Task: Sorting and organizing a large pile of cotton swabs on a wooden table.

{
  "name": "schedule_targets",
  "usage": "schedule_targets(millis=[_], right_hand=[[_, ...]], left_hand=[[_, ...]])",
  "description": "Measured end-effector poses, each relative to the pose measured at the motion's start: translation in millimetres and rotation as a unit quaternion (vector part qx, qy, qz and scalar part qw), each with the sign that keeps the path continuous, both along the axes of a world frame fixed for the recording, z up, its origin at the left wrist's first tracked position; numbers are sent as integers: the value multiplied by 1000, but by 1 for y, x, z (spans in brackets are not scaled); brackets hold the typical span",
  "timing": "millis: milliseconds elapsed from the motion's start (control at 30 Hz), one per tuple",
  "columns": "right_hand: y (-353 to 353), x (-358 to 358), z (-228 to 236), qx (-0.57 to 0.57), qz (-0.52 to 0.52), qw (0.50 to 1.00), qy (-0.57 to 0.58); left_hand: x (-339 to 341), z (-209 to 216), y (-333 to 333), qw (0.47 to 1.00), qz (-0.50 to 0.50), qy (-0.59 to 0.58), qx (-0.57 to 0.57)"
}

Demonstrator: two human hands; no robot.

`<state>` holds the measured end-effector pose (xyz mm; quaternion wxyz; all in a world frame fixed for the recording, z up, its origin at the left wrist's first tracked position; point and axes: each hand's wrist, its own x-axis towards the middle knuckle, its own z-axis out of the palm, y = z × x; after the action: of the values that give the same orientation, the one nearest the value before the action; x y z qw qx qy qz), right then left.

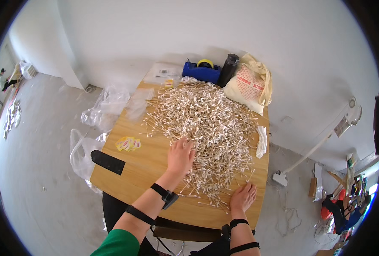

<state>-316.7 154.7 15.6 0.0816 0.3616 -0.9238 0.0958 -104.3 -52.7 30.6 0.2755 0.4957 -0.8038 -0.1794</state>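
Note:
A wide heap of cotton swabs [211,115] with white tips and pale sticks covers much of the wooden table [147,170]. My left hand [181,157] reaches over the heap's near left side, its loosely bent fingers touching the swabs. Nothing shows gripped in it, though the fingertips are partly hidden. At the heap's near right corner, my right hand [243,197] rests low on the tabletop, fingers extended beside scattered swabs. Both forearms wear black straps. Several small yellow-and-white packets [128,144] lie left of my left hand.
Along the back stand a blue tape dispenser [201,71], a dark bottle [228,70] and a cream cloth bag [250,85]. White strips [261,141] lie at the right edge, a black flat piece [108,162] at the left. Clear plastic bags [106,109] hang beside the table.

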Motion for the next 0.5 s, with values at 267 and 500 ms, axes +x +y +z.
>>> schedule_targets(millis=[267,500], right_hand=[[1,1,1,3,16,1000,10],[-1,3,4,11,25,1000,-5]], left_hand=[[-25,49,-109,992,64,-12,106],[-50,44,-156,957,131,-28,257]])
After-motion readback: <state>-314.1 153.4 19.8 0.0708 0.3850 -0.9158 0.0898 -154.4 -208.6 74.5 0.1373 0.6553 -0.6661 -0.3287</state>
